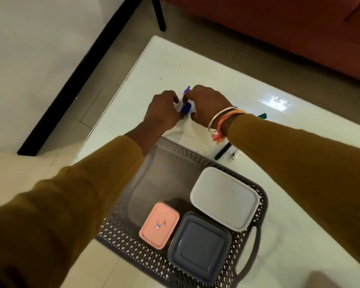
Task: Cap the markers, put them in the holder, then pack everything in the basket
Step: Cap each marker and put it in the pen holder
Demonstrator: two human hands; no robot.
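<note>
Both hands meet over the white table beyond the basket. My left hand (pixel 164 110) and my right hand (pixel 206 104) are closed around a blue marker (pixel 185 100) that stands tilted between them, its blue tip poking up. A blue cap shows low between the fingers. Whatever sits under the marker is hidden by the hands. A black marker (pixel 222 151) lies near the basket's far rim, beside a small white marker piece (pixel 236 155). A green object (pixel 262 116) peeks out behind my right wrist. The grey perforated basket (pixel 256 242) is close to me.
Inside the basket sit a white lidded box (pixel 224 198), a pink lidded box (pixel 159 225) and a grey-blue lidded box (pixel 200 248). The table's left edge (pixel 112 100) drops to a tiled floor. A black table leg (pixel 159 14) and an orange sofa (pixel 279 28) stand beyond.
</note>
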